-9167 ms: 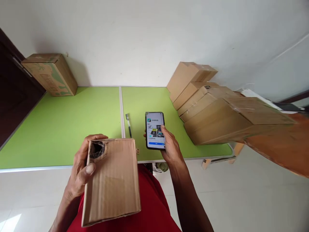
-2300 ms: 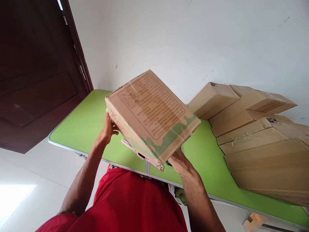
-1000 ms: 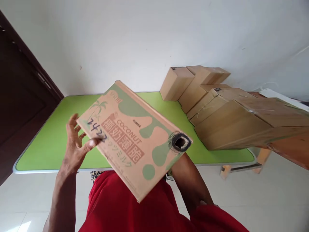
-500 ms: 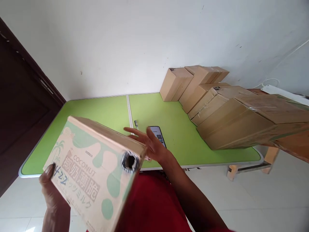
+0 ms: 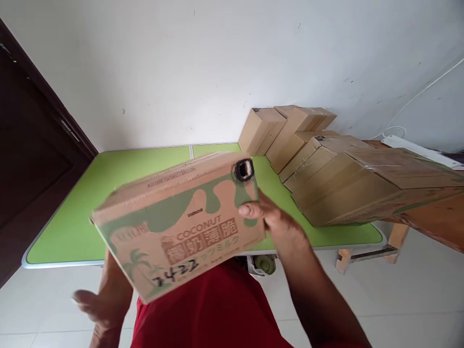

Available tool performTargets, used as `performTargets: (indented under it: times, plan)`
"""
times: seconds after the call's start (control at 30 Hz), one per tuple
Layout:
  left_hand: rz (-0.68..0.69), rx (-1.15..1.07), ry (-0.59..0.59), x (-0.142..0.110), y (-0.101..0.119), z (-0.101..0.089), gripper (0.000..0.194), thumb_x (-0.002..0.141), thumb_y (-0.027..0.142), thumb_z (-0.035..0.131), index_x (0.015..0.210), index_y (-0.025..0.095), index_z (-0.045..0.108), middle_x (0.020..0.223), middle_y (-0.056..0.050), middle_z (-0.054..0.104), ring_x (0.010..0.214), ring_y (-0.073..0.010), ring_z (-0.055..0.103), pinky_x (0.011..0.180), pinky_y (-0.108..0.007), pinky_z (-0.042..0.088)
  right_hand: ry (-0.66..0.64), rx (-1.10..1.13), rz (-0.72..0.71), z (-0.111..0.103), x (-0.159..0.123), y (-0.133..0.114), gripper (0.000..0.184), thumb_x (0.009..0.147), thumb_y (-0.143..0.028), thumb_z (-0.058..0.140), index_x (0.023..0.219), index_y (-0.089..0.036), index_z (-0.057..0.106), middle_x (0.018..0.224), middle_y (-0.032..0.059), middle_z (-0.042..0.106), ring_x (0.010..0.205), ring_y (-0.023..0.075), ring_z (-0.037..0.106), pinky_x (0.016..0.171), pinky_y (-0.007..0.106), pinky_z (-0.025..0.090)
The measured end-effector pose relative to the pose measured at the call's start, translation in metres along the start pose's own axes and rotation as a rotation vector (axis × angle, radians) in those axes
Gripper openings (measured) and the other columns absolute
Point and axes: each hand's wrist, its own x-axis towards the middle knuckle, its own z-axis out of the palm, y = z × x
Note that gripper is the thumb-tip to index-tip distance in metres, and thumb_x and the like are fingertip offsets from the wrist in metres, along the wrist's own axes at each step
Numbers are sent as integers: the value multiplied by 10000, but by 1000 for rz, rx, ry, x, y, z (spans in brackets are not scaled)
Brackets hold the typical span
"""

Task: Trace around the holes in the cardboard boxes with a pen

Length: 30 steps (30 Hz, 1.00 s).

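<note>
A cardboard box (image 5: 181, 217) printed with green splashes, a palm tree and the word COCONUT, with "2422" handwritten on it, is held up in front of my red shirt. A torn round hole (image 5: 242, 170) shows at its upper right corner. My right hand (image 5: 275, 220) grips the box's right end, thumb on the printed face and fingers behind. My left hand (image 5: 99, 304) is below the box's lower left corner, blurred, with one digit sticking out to the left; whether it touches the box is unclear. The box hides the table's middle.
A green folding table (image 5: 72, 217) stands against the white wall. Several plain cardboard boxes (image 5: 344, 179) are stacked along its right side. A dark door (image 5: 29, 159) is at the left, and a white power strip (image 5: 416, 147) lies at the far right.
The box has swung up and right, turning level with its printed face towards me. My right hand left the table and took the box's right end. My left hand dropped below it.
</note>
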Motion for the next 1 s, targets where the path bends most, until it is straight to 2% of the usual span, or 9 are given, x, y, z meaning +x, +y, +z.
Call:
performTargets:
  times: [0.1,0.17,0.27,0.37,0.5,0.67,0.77,0.9,1.0]
  plan:
    - [28,-18,62,31,10,-1,1025,821,1073,512,1519,351,720,1469,-92,749,1484,-450,621,1311,-676,473,-217,-117,42,-42,27,-30,871,824,-517,939,1592,-236,638,1527,148,762,1428,419,720,1161,600,624]
    - [109,35,13,57,20,7,997,828,1058,565,1512,357,748,1496,-87,742,1475,-423,622,1325,-644,446,-370,-320,82,-60,54,-43,913,784,-472,984,1608,-252,657,1638,137,699,1499,412,675,1196,576,605]
    - [220,102,-212,88,38,36,907,868,952,710,1608,429,680,1619,-59,681,1532,-397,587,1312,-600,454,-557,-626,133,-61,95,-44,950,780,-460,1015,1643,-285,659,1709,104,650,1558,382,636,1256,531,569]
    - [269,150,-458,102,50,72,867,959,808,755,1726,466,536,1775,-48,547,1631,-404,499,1351,-625,404,-672,-644,239,-45,116,-31,936,831,-517,984,1654,-227,646,1681,134,671,1466,361,716,1175,468,641]
    - [252,217,-591,109,54,101,722,1017,601,807,1685,409,610,1696,-80,584,1617,-415,490,1390,-654,325,-662,-514,321,-41,110,-25,911,886,-536,944,1669,-210,609,1667,141,672,1378,337,765,1039,392,696]
    - [258,107,-671,115,52,114,567,1067,443,774,1621,365,682,1602,-70,642,1534,-353,549,1364,-551,378,-538,-425,368,-54,87,-39,865,866,-474,925,1626,-195,622,1635,126,692,1456,345,701,1141,421,641]
    - [258,135,-629,110,57,127,493,1074,384,765,1562,334,714,1574,-68,659,1505,-326,575,1348,-523,391,-487,-420,364,-52,78,-45,820,846,-452,918,1579,-203,646,1577,113,719,1429,345,697,1144,438,625]
    - [206,243,-469,97,71,148,346,1063,303,704,1401,244,750,1454,-79,712,1364,-287,662,1252,-484,473,-477,-486,311,-44,73,-47,694,865,-472,906,1472,-203,703,1431,108,760,1276,329,734,1024,425,651]
    - [214,313,-429,91,78,157,325,1019,217,613,1316,218,745,1442,-82,730,1376,-285,654,1213,-468,483,-456,-518,286,-40,72,-48,668,874,-496,908,1441,-200,716,1382,105,762,1202,313,737,969,407,647]
